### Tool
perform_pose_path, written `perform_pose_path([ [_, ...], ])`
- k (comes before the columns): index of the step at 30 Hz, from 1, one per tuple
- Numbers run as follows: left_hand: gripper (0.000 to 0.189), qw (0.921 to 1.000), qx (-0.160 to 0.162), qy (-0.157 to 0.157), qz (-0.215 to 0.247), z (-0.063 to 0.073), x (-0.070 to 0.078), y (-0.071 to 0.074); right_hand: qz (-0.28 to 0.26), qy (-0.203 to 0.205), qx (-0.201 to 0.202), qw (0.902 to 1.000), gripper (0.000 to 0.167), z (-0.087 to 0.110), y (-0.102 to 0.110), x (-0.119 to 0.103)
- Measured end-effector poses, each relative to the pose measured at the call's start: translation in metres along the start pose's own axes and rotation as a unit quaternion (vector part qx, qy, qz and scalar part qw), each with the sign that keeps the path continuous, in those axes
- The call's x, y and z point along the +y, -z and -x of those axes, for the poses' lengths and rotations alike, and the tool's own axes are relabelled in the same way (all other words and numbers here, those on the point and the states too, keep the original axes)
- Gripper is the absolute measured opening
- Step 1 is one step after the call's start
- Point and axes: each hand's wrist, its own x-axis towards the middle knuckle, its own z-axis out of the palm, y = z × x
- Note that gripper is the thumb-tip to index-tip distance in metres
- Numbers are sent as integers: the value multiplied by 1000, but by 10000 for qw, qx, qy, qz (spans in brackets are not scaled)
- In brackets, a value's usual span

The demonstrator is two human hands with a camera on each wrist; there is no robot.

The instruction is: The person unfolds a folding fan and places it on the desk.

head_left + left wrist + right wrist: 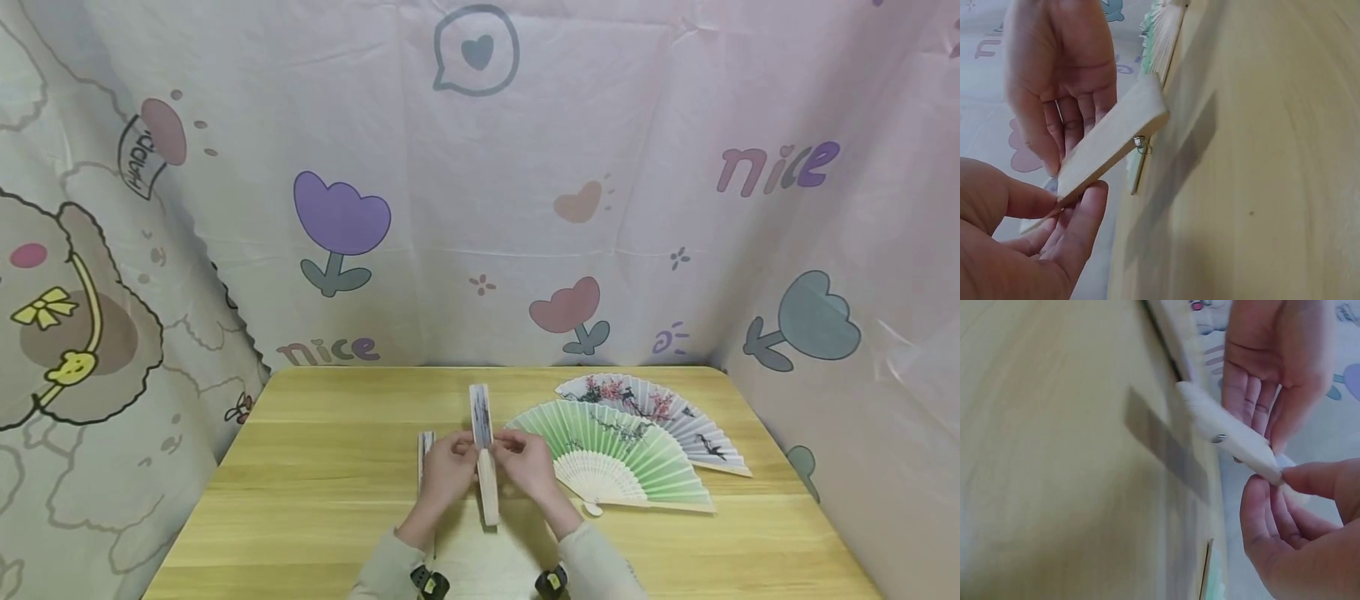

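A folded hand fan (488, 492) stands out above the table between both hands, its pale wooden ribs toward me and its printed leaf toward the back. My left hand (448, 471) pinches it from the left near the middle, thumb and fingers on its edge. From the other side my right hand (529, 467) pinches it at about the same height. A small metal rivet (1140, 142) shows near the fan's wooden end in the left wrist view. Another folded fan (425, 442) lies just left of my left hand, which partly hides it.
On the right, a spread green fan (660, 454) overlaps a spread white fan (652, 396) with pink blossoms. The wooden table (300, 500) ends at a printed curtain (450, 300) behind and along the sides.
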Motion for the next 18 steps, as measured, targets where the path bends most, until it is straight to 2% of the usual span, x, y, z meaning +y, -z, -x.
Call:
perform_pose_path([
  [8, 26, 9993, -181, -232, 212, 2, 8, 9, -1049, -377, -313, 9933, 28, -1, 1, -8],
  [11, 26, 9990, -211, -357, 176, 3, 11, 13, -1250, -412, -422, 9904, 28, -1, 1, -12],
  [18, 27, 9984, -303, -376, 280, 2, 15, 20, -1512, -514, -513, 9858, 27, -3, 2, -21],
])
